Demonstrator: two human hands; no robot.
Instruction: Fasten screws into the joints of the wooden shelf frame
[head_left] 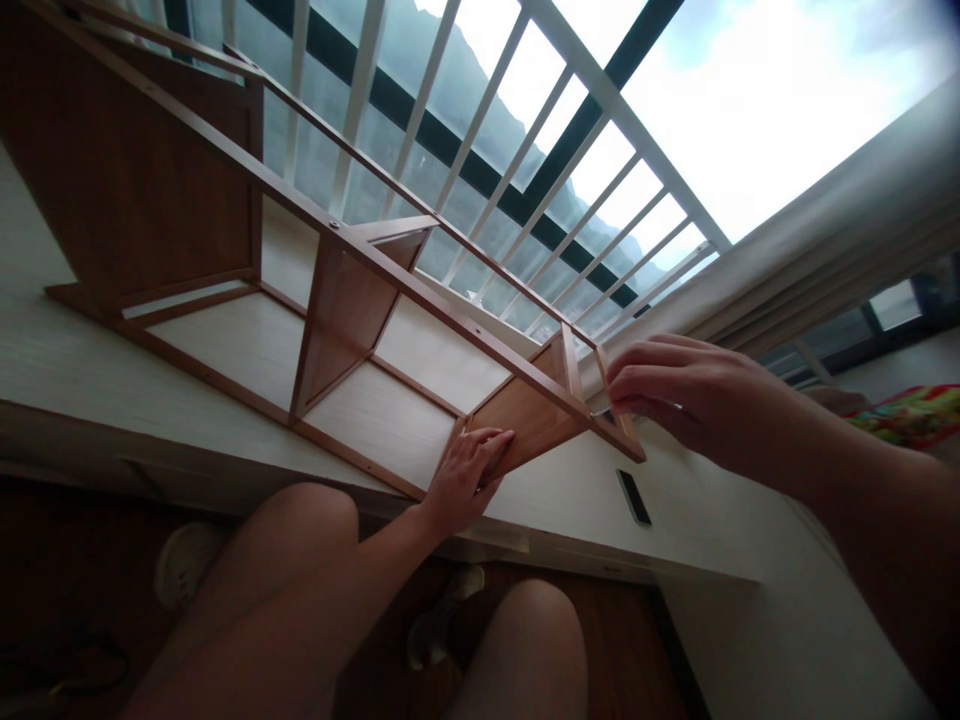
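Note:
A brown wooden shelf unit [480,332] lies on its side, its long rails running from upper left to lower right with several boards between them. My left hand [466,470] is closed over the near edge of the rightmost full board [536,408], fingers on its face. At the right end of the upper rail is my right hand [664,385], its fingers bent and pinched together beside the rail's tip. Whatever those fingertips hold is too small or hidden to make out. Small round fastener heads [334,225] show along the upper rail.
The unit rests on a white ledge [525,500], where a dark phone [634,497] lies to the right. Behind stand white window bars [517,120]. A curtain [750,290] hangs at right. My knees [540,630] are below the ledge, above a dark wooden floor [622,650].

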